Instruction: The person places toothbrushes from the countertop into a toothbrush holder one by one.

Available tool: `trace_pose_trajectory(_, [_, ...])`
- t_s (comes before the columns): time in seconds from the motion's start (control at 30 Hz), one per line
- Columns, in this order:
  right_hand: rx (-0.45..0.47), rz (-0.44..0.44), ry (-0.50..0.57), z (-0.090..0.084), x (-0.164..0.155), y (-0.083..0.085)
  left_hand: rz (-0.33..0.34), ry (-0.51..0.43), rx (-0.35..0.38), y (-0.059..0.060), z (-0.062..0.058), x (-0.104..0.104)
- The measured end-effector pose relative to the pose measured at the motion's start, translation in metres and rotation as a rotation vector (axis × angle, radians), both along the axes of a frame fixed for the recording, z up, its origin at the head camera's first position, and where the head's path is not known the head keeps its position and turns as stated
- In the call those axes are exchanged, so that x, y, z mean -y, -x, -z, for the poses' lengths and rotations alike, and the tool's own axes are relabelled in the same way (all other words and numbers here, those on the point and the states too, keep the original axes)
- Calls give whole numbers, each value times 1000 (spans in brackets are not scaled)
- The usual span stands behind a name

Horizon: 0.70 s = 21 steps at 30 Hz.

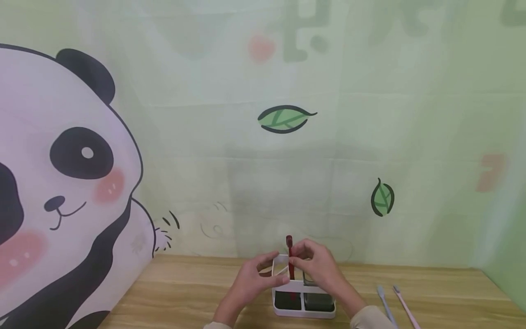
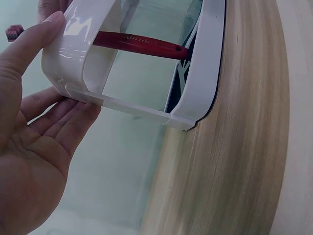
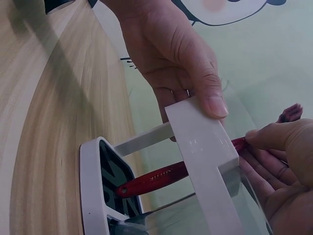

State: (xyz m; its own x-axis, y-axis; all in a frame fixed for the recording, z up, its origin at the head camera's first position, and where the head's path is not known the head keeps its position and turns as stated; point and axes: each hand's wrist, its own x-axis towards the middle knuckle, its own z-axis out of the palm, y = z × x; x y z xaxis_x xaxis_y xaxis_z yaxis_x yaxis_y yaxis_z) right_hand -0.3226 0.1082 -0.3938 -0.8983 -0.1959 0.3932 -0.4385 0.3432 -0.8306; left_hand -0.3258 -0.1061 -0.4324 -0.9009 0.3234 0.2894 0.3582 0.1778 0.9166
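Observation:
A white toothbrush holder with a dark-lined base stands upright on the table. My left hand grips the left end of its upper frame, thumb on the front and fingers at the side and behind. A dark red toothbrush stands in the frame, bristle head up, its handle end down at the base. Just under the head, my right hand pinches its neck between thumb and fingers. The left wrist view shows the red handle passing through the upper frame. Beside it is a clear, see-through cup, partly hidden by my right hand.
To the right on the wooden table lie a blue toothbrush and a pink toothbrush, side by side. A pale green cloth printed with a panda and leaves hangs behind the table.

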Motion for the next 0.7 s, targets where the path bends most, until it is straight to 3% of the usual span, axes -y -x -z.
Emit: trace_pose_trajectory(0.7, [-18, -61, -4, 1, -4, 3, -4, 9, 8, -1, -1, 1])
